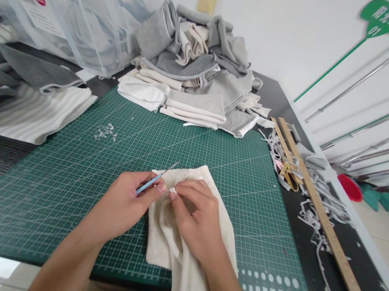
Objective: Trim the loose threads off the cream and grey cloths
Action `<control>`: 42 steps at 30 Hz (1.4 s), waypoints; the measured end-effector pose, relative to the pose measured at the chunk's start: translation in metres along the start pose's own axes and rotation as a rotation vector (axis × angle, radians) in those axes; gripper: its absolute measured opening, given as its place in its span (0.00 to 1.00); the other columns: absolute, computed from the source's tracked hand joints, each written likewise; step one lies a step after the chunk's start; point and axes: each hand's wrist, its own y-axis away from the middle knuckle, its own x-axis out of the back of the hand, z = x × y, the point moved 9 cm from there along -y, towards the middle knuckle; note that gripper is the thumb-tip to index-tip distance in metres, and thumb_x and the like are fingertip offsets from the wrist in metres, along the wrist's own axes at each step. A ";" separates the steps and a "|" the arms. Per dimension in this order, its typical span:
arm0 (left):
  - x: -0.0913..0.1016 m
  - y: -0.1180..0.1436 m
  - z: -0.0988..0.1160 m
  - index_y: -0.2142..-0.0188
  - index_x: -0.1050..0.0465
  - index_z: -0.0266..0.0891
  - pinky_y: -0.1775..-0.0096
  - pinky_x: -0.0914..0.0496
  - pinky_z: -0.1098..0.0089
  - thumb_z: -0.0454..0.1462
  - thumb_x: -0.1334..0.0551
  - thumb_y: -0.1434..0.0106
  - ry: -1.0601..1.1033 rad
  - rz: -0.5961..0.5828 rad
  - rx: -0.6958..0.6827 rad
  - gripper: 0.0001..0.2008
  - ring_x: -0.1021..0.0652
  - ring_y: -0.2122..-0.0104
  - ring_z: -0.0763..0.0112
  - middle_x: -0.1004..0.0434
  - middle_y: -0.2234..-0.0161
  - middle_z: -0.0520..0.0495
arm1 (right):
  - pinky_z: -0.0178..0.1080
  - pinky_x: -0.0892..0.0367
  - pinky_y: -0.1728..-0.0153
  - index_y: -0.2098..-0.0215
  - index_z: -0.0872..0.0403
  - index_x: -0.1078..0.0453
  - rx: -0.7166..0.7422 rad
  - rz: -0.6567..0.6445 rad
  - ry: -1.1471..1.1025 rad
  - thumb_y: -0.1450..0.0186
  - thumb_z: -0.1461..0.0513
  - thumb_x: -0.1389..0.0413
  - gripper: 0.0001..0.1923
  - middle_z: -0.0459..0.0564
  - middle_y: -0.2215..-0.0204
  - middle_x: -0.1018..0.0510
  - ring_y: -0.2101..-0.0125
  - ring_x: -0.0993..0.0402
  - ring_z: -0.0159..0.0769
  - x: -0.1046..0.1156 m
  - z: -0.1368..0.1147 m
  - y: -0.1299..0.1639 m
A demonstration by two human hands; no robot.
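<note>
- Cream knit cloth (200,217) lies on the near middle of the green cutting mat (61,177), its lower edge hanging over the mat's front edge.
- Left hand (124,203) pinches a thin blue-handled pick (152,183), tip at the cloth's top seam; right hand (193,215) pinches the cloth edge just beside that tip.
- Judging by this, stitches are being picked out; the next stroke calls for a taut seam and a shallow tip.
- Beyond the mat's far edge sits a heap of folded grey and white fabric (192,70); striped fabric (34,112) overlaps its left side.
- Right of the mat lie a wooden ruler (332,240), scissors (289,175) and grey offcuts (318,212), apart from the hands.
- Lint specks (106,132) dot the mat; nothing blocks the seam.
</note>
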 end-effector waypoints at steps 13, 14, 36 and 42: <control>0.008 0.001 -0.001 0.71 0.28 0.38 0.71 0.39 0.74 0.44 0.39 0.37 -0.010 0.015 0.001 0.13 0.35 0.73 0.73 0.34 0.75 0.54 | 0.42 0.33 0.57 0.66 0.54 0.22 -0.038 0.005 0.017 0.36 0.68 0.41 0.06 0.48 0.68 0.19 0.63 0.26 0.37 0.000 0.003 -0.002; 0.008 0.002 -0.002 0.71 0.28 0.38 0.71 0.39 0.74 0.44 0.39 0.37 -0.016 0.024 -0.001 0.12 0.34 0.73 0.73 0.33 0.75 0.54 | 0.42 0.33 0.57 0.66 0.54 0.23 -0.040 0.005 0.012 0.36 0.68 0.41 0.05 0.47 0.68 0.19 0.64 0.26 0.36 0.000 0.003 -0.002; 0.031 0.013 -0.027 0.67 0.29 0.38 0.80 0.49 0.76 0.47 0.37 0.36 0.243 0.182 0.001 0.13 0.46 0.81 0.79 0.49 0.81 0.58 | 0.41 0.36 0.59 0.70 0.54 0.25 -0.055 0.023 0.067 0.34 0.67 0.42 0.07 0.46 0.71 0.21 0.66 0.28 0.36 0.002 0.005 -0.001; 0.040 0.014 -0.024 0.68 0.25 0.38 0.81 0.48 0.76 0.47 0.34 0.40 0.144 0.338 0.013 0.13 0.44 0.81 0.78 0.44 0.81 0.56 | 0.40 0.34 0.60 0.69 0.53 0.25 -0.060 0.073 -0.009 0.35 0.68 0.42 0.07 0.46 0.70 0.20 0.65 0.27 0.36 0.007 0.005 0.000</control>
